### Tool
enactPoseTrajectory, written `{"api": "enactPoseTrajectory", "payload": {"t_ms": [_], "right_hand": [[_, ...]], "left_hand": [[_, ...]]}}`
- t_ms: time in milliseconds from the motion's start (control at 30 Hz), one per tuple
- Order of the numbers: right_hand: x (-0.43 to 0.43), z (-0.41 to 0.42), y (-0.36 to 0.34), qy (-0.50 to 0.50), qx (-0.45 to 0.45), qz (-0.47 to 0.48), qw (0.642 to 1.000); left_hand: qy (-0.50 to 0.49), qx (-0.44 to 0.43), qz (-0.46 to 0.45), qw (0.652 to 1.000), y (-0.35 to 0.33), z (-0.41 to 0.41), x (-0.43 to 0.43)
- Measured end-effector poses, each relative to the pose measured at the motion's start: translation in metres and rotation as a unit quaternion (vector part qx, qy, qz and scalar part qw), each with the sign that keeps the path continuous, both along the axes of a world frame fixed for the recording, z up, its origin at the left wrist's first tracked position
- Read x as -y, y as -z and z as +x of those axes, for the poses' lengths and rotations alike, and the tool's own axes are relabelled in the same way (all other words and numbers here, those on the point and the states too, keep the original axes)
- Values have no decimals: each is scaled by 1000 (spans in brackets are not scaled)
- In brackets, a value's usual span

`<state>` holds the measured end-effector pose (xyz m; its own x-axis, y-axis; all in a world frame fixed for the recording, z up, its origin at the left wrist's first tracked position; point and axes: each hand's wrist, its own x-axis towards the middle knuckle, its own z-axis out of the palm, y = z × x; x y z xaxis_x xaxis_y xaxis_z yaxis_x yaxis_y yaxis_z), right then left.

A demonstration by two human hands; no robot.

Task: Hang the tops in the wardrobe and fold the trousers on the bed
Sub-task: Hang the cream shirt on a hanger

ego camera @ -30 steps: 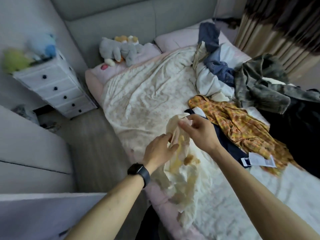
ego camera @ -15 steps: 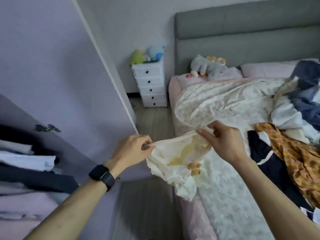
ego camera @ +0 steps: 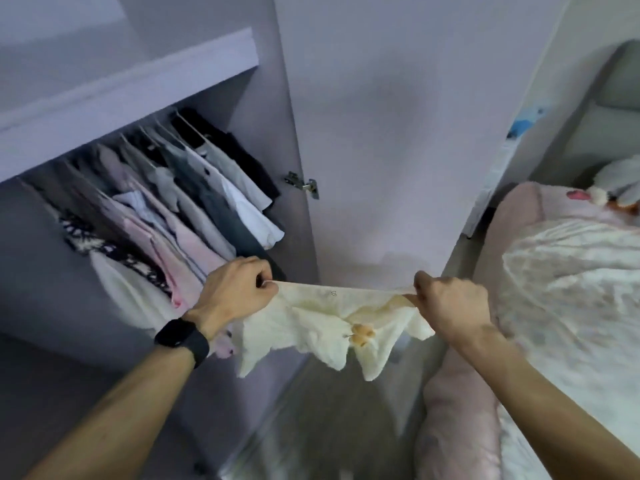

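Wardrobe (ego camera: 258, 126) stands open to the left of and above my grip, with a pale shelf (ego camera: 138, 81) across its top. Below the shelf a row of hung garments (ego camera: 194, 209) slopes down towards my left hand: pinks, greys, white and black packed close together. A black-and-white patterned piece (ego camera: 104, 247) hangs at the far left of the row.

My left hand (ego camera: 235, 292) is in front of the lower ends of those garments. Its fingers are curled tight and pinch one end of the cream top (ego camera: 311, 327). A black watch (ego camera: 181, 337) sits on that wrist. A metal hinge (ego camera: 303, 184) shows above and just right of this hand, on the edge of the wardrobe's open door (ego camera: 398, 133).

The cream top is held in the air between my two hands, in front of the door. Its upper edge is pulled into a taut line from fist to fist, and the rest hangs below in crumpled folds. A small orange motif (ego camera: 362, 332) shows on the fabric nearer my right hand. Grey floor (ego camera: 311, 427) lies beneath it.

My right hand (ego camera: 453, 303) is closed on the other end of the top, knuckles up, with the cloth bunched inside the fingers. I cannot tell which part of the garment either hand has.

The bed (ego camera: 457, 410) lies right of and below my right hand, with a pink edge and pale patterned bedding. A soft toy (ego camera: 620, 181) lies on it at the far right, blurred.
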<state>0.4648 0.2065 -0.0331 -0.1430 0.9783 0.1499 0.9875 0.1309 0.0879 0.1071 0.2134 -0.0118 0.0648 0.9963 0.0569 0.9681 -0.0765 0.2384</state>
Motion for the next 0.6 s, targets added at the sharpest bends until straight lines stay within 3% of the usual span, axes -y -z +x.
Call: {"api": "enactPoseTrajectory", "payload": {"t_ms": [133,233,300,400,500,600], "right_hand": [[-28,-53,-6,10,-73,29,997],[-50,-86,-13,-60,-135,64,987],[-73,-99,-13,-118,-167,-51,978],[-110,-114,-1,-129,-254,-299,911],[-143,-132,13,-155,-316,-366,862],[-167,-149,12,-196,-364,-505,758]], "left_hand": [[-102,196,-56,974,17,-47,14],[-142,237,-30,960,18,-73,19],[-151,244,-16,958,16,-88,21],[-173,268,-49,947,12,-105,35],[-212,276,-129,929,9,-115,58],[-293,315,-120,895,4,-118,83]]}}
